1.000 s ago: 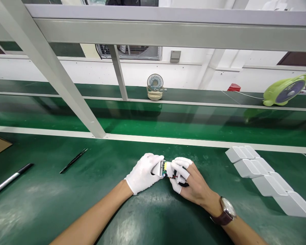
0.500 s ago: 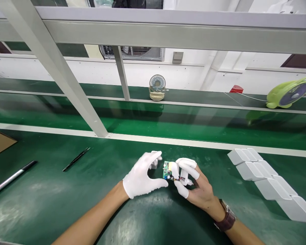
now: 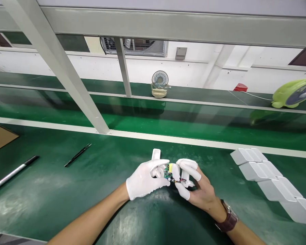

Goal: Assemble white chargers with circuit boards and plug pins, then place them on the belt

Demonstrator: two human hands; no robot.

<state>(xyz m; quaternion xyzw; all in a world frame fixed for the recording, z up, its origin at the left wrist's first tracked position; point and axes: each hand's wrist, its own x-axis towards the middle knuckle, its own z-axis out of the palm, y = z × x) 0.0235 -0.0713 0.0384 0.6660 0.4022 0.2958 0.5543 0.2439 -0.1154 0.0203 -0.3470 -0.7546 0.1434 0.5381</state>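
Note:
A small green circuit board (image 3: 167, 172) with yellow and white parts is held between my two hands over the green bench. My left hand (image 3: 147, 178), in a white glove, closes its thumb and fingers on the board's left end. White finger cots cover the fingertips of my right hand (image 3: 197, 185), which pinches the right end along with a white plastic piece (image 3: 185, 177) and some thin wires. Fingers hide part of the board. Just beyond my left hand, an open white plastic case (image 3: 156, 154) rests on the bench.
Several white plastic cases (image 3: 275, 185) stand in a row at the right. Tweezers (image 3: 78, 155) and a marker-like stick (image 3: 14, 174) lie left, near a cardboard box (image 3: 1, 139). A slanted metal post (image 3: 73, 92) rises from the bench; a small fan (image 3: 159, 83) stands beyond.
My left hand has moved right and closed onto the board's left end. The white case behind it now shows more fully. My right hand keeps its hold, and the view has tilted slightly down.

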